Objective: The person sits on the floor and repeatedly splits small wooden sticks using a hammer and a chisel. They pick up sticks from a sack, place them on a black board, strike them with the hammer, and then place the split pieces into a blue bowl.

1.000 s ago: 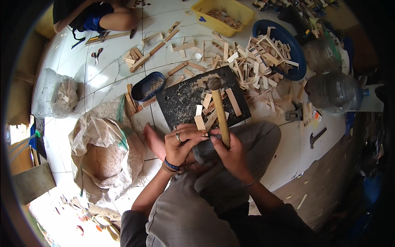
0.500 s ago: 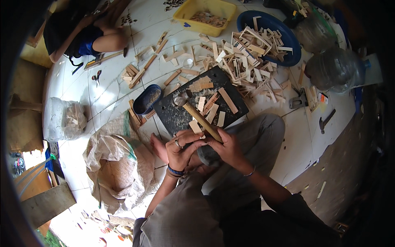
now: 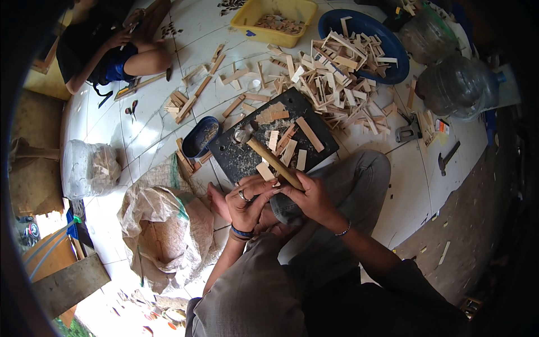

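Note:
My right hand grips the lower end of a hammer with a wooden handle. Its metal head lies toward the far left, over a dark board. Close beside it, my left hand is closed, with fingertips meeting those of the right. A small pale wooden strip sticks out at the left fingers and seems pinched there; its lower end is hidden. On the board lie several loose wooden strips, a flat wooden piece and shavings.
A blue oval tub stands left of the board, near an open woven sack. Beyond are a wood-strip heap, a blue basin and a yellow tub. Another hammer lies right. A person sits far left.
The view has shifted slightly. My hands and the hammer keep nearly the same pose over the board. The person at far left has raised their hands and arms a little.

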Demonstrator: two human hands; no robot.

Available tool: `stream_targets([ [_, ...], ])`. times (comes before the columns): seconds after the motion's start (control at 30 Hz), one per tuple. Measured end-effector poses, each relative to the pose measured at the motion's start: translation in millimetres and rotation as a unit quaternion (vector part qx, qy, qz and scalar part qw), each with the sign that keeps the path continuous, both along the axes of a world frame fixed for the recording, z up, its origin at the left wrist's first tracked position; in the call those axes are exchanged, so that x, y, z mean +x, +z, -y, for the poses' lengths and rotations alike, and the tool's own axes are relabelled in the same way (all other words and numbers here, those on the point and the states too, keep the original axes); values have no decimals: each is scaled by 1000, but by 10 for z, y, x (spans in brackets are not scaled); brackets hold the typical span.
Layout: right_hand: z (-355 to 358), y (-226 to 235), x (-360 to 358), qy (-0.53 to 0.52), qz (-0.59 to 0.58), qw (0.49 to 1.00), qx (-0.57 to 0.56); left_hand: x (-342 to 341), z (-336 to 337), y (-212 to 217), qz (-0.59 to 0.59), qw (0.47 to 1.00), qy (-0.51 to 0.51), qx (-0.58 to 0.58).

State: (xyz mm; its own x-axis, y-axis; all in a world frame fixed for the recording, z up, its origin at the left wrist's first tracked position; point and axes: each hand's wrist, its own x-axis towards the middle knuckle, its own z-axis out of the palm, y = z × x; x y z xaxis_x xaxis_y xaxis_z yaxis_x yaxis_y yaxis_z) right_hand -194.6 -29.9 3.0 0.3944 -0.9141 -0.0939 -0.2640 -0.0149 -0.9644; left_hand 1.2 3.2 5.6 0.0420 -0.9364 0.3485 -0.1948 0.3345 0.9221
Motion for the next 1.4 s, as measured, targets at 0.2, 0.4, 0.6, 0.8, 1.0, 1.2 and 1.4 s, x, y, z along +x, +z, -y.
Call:
stream_targets([
  [0.2,1,4,9,-4,4,1000,0,17,21,1,-2,1000,-9,4],
  [0.4,20,80,-2,-5,-18,1000,19,-20,29,6,-16,1000,-8,7],
  [0.6,48,555,-289,6,-97,995,-32,-5,60,1,-14,1000,-13,-15],
  [0.8,-18,1092,-845,70,-196,946,-249,4,36,-21,-20,999,-10,-23],
  [1.0,-166,1217,-1018,162,-290,917,-222,-2,50,-22,-37,998,2,-43],
  [1.2,-214,1226,-1005,79,-246,893,-370,-11,35,-19,-47,998,1,-35],
  [1.4,-193,1229,-1023,182,-364,875,-264,-1,23,-27,-57,998,1,-29],
])
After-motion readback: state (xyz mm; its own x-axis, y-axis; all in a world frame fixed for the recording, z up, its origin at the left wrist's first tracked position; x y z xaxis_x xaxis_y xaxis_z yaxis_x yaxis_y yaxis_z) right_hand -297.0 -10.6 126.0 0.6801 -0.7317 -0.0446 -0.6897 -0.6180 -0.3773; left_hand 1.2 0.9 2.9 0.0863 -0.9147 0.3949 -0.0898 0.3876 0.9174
